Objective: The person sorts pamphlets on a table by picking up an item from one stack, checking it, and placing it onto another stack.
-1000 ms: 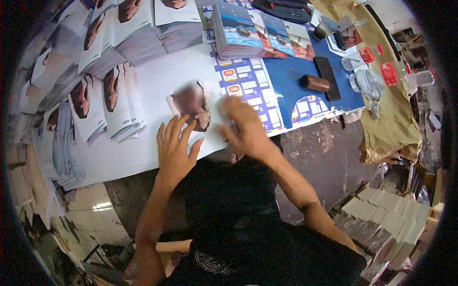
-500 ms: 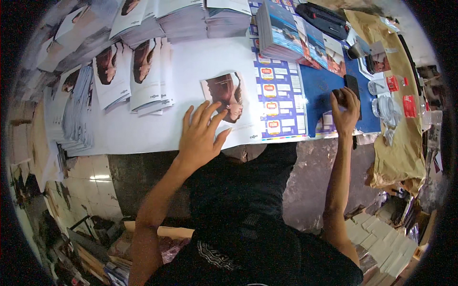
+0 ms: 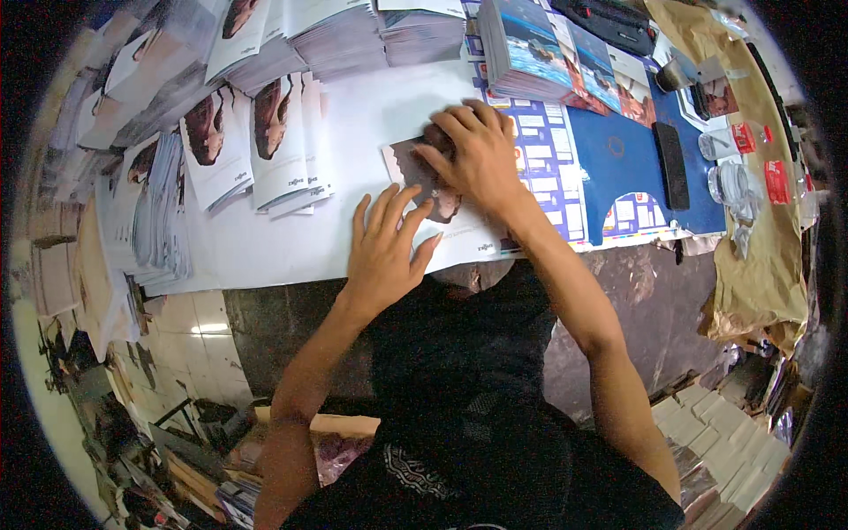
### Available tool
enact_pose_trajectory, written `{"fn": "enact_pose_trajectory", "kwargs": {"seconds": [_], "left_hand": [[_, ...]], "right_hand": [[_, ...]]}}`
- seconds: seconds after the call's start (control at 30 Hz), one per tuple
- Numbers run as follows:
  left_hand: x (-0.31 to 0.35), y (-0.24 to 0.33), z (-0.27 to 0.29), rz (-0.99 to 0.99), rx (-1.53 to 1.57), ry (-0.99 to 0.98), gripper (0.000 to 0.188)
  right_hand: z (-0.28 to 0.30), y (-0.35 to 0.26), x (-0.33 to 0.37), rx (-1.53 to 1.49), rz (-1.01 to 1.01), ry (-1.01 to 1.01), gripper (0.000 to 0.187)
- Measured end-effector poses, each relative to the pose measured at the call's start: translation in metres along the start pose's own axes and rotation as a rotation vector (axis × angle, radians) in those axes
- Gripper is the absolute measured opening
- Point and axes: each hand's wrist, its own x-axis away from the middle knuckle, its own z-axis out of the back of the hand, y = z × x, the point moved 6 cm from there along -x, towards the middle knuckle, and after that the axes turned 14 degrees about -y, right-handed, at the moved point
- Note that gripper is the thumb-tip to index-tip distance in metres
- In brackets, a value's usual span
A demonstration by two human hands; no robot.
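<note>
A printed leaflet (image 3: 446,212) with a dark-haired portrait lies flat on the white sheet (image 3: 344,190) in front of me. My left hand (image 3: 384,238) rests on its lower left part, fingers spread and thumb apart. Over its upper right part is my right hand (image 3: 477,155), fingers curved down and thumb toward the left. A dark patch shows between that thumb and fingers; the hand mostly hides it, and I cannot make out its kind.
Folded leaflets (image 3: 278,132) and thick stacks (image 3: 336,40) line the left and back. At right are a blue mat (image 3: 618,159), a long black object (image 3: 671,166), plastic bottles (image 3: 733,185), brown paper (image 3: 760,291) and a booklet stack (image 3: 526,53).
My right hand has swept left from the blue mat onto the leaflet. The small dark thing under it earlier no longer shows on the mat. My left hand stays on the leaflet.
</note>
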Motion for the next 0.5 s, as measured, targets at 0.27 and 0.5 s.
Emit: {"fn": "enact_pose_trajectory", "kwargs": {"seconds": [0.27, 0.5], "left_hand": [[0.003, -0.007, -0.002, 0.034, 0.006, 0.0, 0.047], [-0.006, 0.004, 0.009, 0.004, -0.018, -0.028, 0.049]], "right_hand": [[0.0, -0.008, 0.023, -0.012, 0.044, -0.056, 0.042], [0.042, -0.027, 0.147, -0.022, 0.074, -0.223, 0.045]]}}
